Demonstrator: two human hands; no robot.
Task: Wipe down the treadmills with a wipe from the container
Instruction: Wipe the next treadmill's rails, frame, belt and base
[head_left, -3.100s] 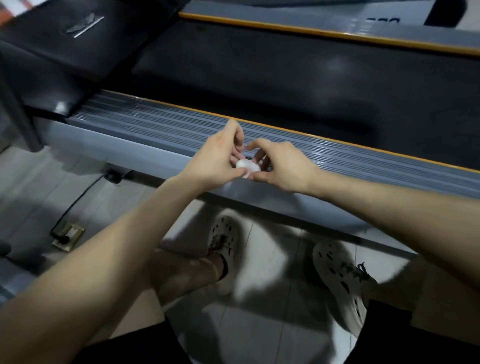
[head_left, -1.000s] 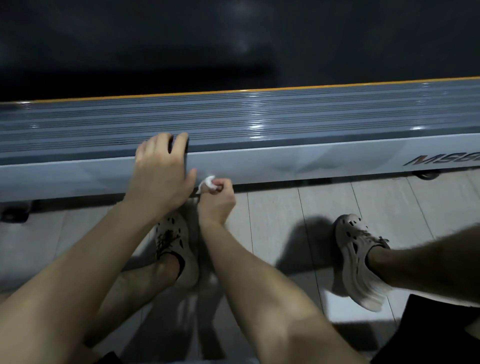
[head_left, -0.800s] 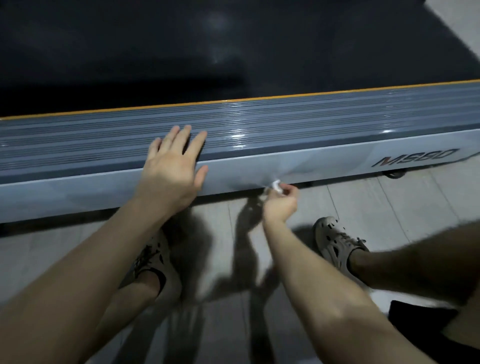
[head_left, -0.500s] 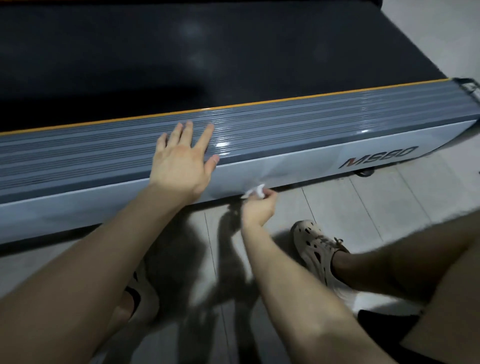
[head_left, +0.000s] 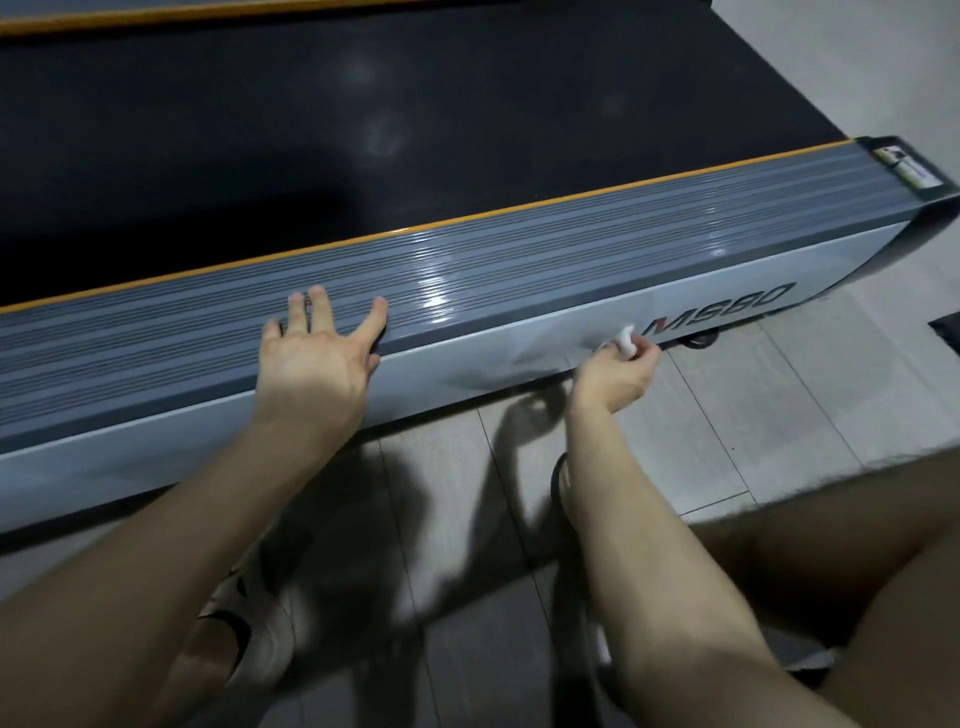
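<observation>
Right hand (head_left: 613, 376) slid its pinched wipe (head_left: 625, 343) rightward; left hand (head_left: 317, 364) presses treadmill (head_left: 519, 270) flat.

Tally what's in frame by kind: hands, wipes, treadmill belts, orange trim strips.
Hands: 2 (left hand, right hand)
Wipes: 1 (wipe, pinched in the right hand)
Belts: 1 (belt)
Orange strips: 2 (near strip, far strip)
Total: 6

Grey tiled floor (head_left: 727, 426); pale clog (head_left: 260, 639) lower left
</observation>
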